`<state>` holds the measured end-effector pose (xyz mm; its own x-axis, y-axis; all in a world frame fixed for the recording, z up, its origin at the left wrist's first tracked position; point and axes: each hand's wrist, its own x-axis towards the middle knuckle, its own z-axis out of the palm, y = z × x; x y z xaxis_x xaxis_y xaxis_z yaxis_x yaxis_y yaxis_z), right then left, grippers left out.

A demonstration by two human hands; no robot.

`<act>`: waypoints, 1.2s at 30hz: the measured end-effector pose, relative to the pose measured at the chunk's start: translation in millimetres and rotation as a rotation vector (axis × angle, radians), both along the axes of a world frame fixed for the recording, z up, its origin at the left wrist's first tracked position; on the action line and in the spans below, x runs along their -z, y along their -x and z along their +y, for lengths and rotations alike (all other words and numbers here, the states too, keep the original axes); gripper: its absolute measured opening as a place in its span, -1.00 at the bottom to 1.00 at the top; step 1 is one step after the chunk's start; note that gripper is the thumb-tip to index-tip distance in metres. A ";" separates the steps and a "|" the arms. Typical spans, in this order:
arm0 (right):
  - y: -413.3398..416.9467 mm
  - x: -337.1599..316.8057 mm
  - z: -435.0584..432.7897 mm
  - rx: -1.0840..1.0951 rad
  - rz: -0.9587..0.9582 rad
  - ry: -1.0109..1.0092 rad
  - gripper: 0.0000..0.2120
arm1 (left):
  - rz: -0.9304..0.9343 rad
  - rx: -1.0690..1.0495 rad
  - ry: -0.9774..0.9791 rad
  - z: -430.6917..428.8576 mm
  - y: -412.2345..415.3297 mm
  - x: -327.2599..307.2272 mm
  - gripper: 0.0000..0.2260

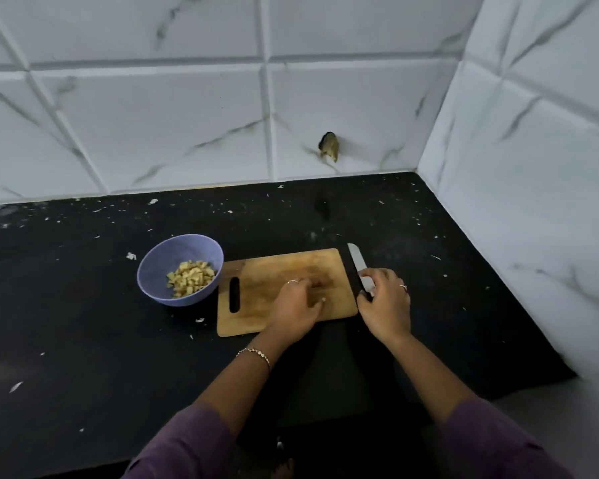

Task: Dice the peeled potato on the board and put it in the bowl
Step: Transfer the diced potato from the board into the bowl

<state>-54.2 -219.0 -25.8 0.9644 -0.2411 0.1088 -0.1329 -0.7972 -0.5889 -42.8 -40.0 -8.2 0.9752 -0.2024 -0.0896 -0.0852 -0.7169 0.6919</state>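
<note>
A purple bowl (159, 267) stands on the black counter left of the board and holds a heap of diced potato (191, 278). The wooden cutting board (274, 271) lies in the middle; no whole potato shows on it. My left hand (296, 305) rests on the board's right half, its fingers bent with the tips down on the wood; what lies under them is hidden. Just off the board's right edge, my right hand (386, 305) grips a knife (357, 262) where blade meets black handle. The blade points away from me, low over the counter.
The black counter (83, 323) is strewn with small white scraps. White marble-look tiled walls close the back and the right side, meeting in a corner. A dark hole (329, 146) marks the back wall.
</note>
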 end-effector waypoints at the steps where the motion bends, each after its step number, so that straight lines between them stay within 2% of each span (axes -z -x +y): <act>1: 4.8 2.1 -5.4 0.046 0.014 0.024 -0.60 | -0.014 0.017 -0.062 -3.1 2.5 3.8 -0.60; 4: 14.4 13.8 -15.9 0.107 0.083 0.087 -0.43 | -0.042 0.040 -0.209 -7.6 8.3 15.9 -0.52; 6: 18.2 22.9 -21.2 0.114 0.113 0.122 -0.40 | -0.077 0.035 -0.253 -9.2 11.2 23.0 -0.52; 11: 18.8 26.0 -22.6 0.096 0.103 0.232 -0.56 | -0.109 0.020 -0.243 -9.9 12.6 28.3 -0.52; 17: 21.2 29.5 -21.9 0.125 0.034 0.222 -0.75 | -0.098 0.008 -0.202 -9.5 12.5 31.1 -0.52; 23: 17.3 28.0 -20.3 0.126 -0.002 0.171 -0.79 | -0.107 0.011 -0.182 -9.0 14.9 29.2 -0.47; 28: 12.7 23.8 -7.8 -0.087 -0.158 0.137 -0.83 | -0.188 -0.110 -0.198 -6.2 27.4 33.8 -0.32; 32: 2.5 19.1 15.2 -0.242 -0.133 0.218 -0.82 | -0.205 -0.226 -0.228 6.9 33.4 35.8 -0.09; 36: -9.8 19.3 38.6 -0.346 -0.109 0.269 -0.86 | -0.132 -0.327 -0.245 27.9 36.7 36.8 0.01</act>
